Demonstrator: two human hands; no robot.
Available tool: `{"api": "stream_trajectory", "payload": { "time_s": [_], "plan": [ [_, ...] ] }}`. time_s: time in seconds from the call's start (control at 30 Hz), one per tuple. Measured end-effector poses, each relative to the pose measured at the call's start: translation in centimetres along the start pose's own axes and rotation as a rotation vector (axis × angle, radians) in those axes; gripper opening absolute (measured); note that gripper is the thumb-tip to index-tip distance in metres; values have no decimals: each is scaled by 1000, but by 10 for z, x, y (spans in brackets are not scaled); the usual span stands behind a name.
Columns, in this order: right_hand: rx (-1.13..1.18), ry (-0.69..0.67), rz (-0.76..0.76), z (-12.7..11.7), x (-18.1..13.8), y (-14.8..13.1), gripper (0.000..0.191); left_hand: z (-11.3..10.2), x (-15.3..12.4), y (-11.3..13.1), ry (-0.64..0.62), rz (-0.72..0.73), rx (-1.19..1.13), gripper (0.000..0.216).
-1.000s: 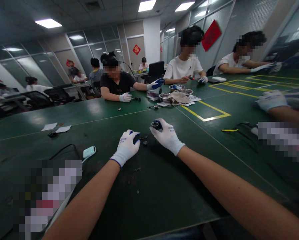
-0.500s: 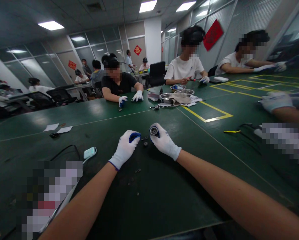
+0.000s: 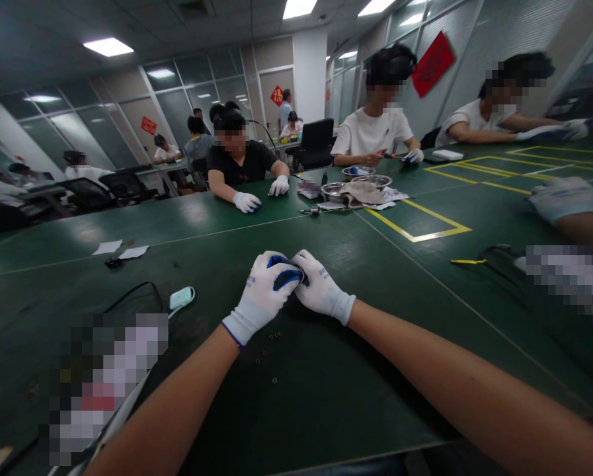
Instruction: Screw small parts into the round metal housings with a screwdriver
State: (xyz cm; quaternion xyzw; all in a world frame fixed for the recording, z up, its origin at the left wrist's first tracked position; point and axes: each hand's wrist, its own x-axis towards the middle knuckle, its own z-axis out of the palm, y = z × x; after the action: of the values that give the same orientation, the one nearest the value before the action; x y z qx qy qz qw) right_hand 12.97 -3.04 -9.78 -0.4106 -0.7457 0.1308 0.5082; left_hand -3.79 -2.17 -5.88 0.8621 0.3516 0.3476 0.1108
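Both of my hands wear white gloves with blue fingertips and meet over the green table [image 3: 326,396]. My left hand [image 3: 262,295] curls its fingers against my right hand [image 3: 320,287]. Between the two sets of fingers lies a small round metal part, now hidden by the gloves. My right hand is closed around it and my left hand's fingertips press on it. Several tiny metal rings [image 3: 274,337] lie on the table just in front of my wrists.
A small white device [image 3: 182,298] with a black cable lies to the left. Paper scraps [image 3: 120,250] lie further left. Metal bowls and a cloth [image 3: 358,190] stand beyond, beside yellow tape lines [image 3: 418,235]. Other people in gloves sit across and at the right.
My hands have come together. The round metal part, seen earlier in my right hand, is now covered by both gloves. The person opposite has laid both hands on the table.
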Motion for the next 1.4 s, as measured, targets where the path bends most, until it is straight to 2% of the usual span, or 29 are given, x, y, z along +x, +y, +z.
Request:
{"api": "stream_trajectory", "payload": {
  "time_s": [0.23, 0.47, 0.63, 0.77, 0.87, 1.1, 1.4],
  "plan": [
    [-22, -72, -9, 2, -2, 2, 16, -4, 2, 0, -51, 32, -45, 6],
    [-47, -86, 30, 3, -2, 8, 21, 2, 1, 4, -6, -75, -43, 6],
    [-37, -91, 26, 3, -3, 9, 22, 3, 2, 0, -85, -122, -169, 6],
    [-35, -86, 36, 4, -3, 10, 23, 8, 1, 1, 0, -133, -103, 8],
    [-33, -84, 43, 4, -3, 11, 22, 11, 0, 4, 57, -122, -4, 11],
    [0, -85, 30, 3, -2, 13, 22, 6, 2, -5, -58, -32, -99, 9],
    [41, -81, 7, 2, -2, 11, 20, 5, -2, 2, 29, 52, 44, 10]
  ]
}}
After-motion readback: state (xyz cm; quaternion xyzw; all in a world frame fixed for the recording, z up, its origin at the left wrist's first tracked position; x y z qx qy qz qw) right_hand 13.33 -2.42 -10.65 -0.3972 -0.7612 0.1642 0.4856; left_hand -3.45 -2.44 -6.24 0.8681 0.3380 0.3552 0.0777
